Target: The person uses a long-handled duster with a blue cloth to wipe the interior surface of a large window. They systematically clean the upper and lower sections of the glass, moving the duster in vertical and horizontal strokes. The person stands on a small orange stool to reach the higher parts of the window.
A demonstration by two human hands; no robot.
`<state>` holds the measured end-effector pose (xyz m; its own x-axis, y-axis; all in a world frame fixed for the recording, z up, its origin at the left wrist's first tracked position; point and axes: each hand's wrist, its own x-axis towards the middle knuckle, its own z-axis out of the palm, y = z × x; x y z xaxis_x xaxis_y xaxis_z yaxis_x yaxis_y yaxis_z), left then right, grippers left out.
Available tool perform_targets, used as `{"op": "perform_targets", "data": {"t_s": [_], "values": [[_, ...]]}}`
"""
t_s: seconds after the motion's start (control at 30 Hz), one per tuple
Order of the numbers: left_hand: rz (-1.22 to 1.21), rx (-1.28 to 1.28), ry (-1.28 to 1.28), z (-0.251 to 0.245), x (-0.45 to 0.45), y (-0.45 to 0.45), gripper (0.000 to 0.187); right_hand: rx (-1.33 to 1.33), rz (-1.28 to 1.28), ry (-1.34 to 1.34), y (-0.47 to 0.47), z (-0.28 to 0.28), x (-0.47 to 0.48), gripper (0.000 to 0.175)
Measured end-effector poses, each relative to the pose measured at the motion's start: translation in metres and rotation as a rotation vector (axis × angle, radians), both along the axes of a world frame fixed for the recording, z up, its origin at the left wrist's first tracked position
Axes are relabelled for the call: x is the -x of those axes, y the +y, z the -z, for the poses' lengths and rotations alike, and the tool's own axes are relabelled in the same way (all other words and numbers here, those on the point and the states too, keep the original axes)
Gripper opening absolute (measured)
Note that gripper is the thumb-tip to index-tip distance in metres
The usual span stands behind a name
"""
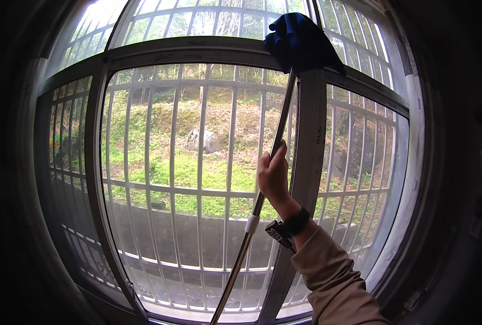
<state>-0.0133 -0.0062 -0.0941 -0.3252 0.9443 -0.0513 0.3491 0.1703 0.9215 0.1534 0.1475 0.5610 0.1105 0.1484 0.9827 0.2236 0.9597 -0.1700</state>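
Note:
My right hand [274,172] grips a shiny metal telescopic pole [284,111] partway along its length. Below that hand, a white plastic collar [252,224] joins two sections of the pole. At its upper end a dark blue cloth [303,42] is draped over whatever head the pole has, hiding it. The cloth lies over the horizontal frame bar [208,48] of a window, where that bar meets an upright frame post [310,122]. The pole slants down to the left and leaves the picture at the bottom edge. My left hand is out of view.
Behind the glass stands a metal security grille [200,191] of upright and cross bars. Outside lie a low concrete wall [192,231], a grassy slope and a boulder [203,141]. A mesh-like dark panel [68,162] fills the left side. A black wrist strap [297,221] carries a small device.

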Motion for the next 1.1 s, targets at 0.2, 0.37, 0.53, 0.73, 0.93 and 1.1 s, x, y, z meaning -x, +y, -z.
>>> {"op": "perform_targets", "data": {"t_s": [0.2, 0.37, 0.53, 0.73, 0.93, 1.1], "values": [[-0.078, -0.061, 0.07, -0.01, 0.016, -0.015, 0.022, -0.008, -0.007, 0.047, -0.003, -0.001, 0.016, 0.048], [-0.202, -0.121, 0.22, -0.061, 0.05, -0.038, 0.023, -0.026, -0.09, 0.083, -0.015, -0.003, 0.052, 0.046], [-0.189, -0.155, 0.081, -0.106, 0.05, -0.085, 0.026, -0.06, -0.232, 0.054, -0.043, -0.001, 0.1, 0.046], [-0.246, -0.295, -0.078, -0.077, 0.047, -0.09, 0.019, 0.004, -0.385, -0.099, -0.08, -0.006, 0.178, 0.048], [-0.388, -0.415, -0.201, -0.065, 0.054, -0.088, 0.022, 0.038, -0.502, -0.292, -0.12, -0.011, 0.274, 0.049], [-0.479, -0.379, -0.484, -0.084, 0.064, -0.107, 0.027, -0.008, -0.397, -0.419, -0.15, -0.009, 0.334, 0.044]]}}
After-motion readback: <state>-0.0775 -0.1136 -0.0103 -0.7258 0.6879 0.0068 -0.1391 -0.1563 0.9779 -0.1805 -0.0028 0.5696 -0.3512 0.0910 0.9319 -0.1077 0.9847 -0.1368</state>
